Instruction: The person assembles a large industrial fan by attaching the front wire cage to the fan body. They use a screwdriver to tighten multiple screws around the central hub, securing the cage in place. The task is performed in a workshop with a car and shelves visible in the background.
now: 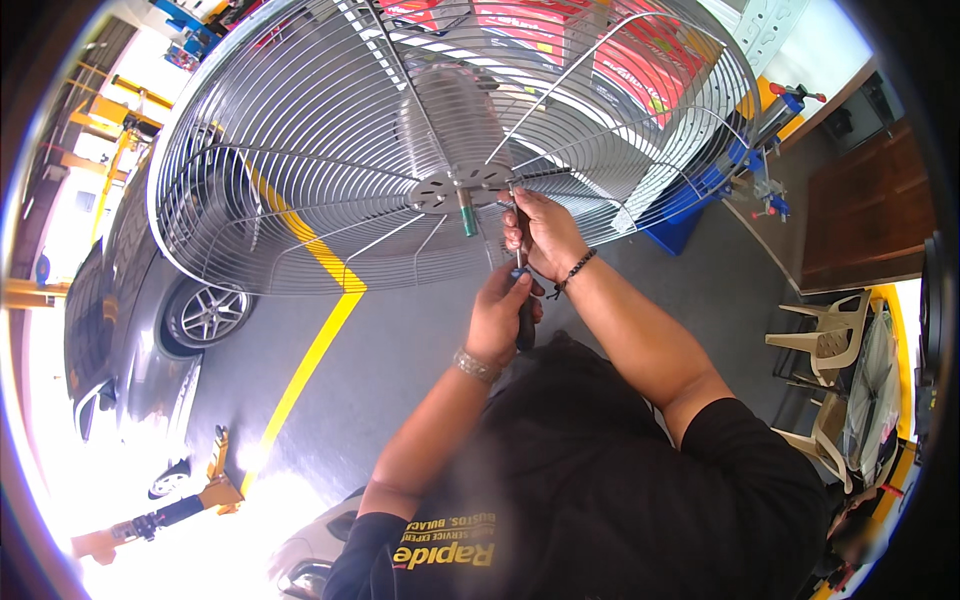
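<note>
A large round fan with a silver wire guard [300, 215] fills the upper view. At its centre is a slotted metal hub plate [432, 194], with a short green-tipped shaft [468, 218] sticking out below. My left hand [494, 318] is closed around the dark handle of a screwdriver [526, 328], which points up at the hub. Just above it, my right hand [547, 234] is closed round the upper part of the screwdriver, its fingertips at the right edge of the hub plate. The tool's tip is hidden by these fingers.
A dark car [140, 300] stands on the left beside a yellow floor line [310, 375]. An orange-yellow lift arm [215, 492] lies at lower left. Beige plastic chairs [828, 340] and a brown wooden cabinet [862, 220] are on the right. Blue equipment [690, 205] stands behind the fan.
</note>
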Tool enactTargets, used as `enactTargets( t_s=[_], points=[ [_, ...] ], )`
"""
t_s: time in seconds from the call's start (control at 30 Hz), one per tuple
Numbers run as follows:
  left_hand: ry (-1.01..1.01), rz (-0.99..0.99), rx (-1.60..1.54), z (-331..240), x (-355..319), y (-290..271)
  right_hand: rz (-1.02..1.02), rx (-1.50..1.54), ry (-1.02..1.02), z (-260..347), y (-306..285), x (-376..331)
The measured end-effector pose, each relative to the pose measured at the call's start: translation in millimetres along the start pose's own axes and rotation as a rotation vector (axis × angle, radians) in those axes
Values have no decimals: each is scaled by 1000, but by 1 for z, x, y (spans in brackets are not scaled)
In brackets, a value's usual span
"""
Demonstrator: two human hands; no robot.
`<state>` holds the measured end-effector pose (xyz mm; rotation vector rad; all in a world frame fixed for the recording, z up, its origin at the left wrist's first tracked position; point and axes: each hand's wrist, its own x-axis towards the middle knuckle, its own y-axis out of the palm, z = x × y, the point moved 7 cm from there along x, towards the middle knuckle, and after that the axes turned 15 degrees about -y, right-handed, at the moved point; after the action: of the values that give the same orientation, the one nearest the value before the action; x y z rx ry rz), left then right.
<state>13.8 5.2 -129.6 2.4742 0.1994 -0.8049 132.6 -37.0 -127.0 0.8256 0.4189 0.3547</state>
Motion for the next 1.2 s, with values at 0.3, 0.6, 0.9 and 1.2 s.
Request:
enactTargets(
  t_s=[0.3, 0.6, 0.9, 1.2],
  points=[
    [-34, 14, -106, -5, -2, 5, -51, -37, -18, 4, 1, 7],
    [-33, 19, -65, -14, -9, 14, 36, -3, 66, 6, 1, 14],
    [-78, -120, 7, -14, -3, 7, 7, -51, 30, 7, -2, 10],
    [-211, 66, -66, -9, -14, 16, -16, -23, 109, 9, 1, 11]
  ],
)
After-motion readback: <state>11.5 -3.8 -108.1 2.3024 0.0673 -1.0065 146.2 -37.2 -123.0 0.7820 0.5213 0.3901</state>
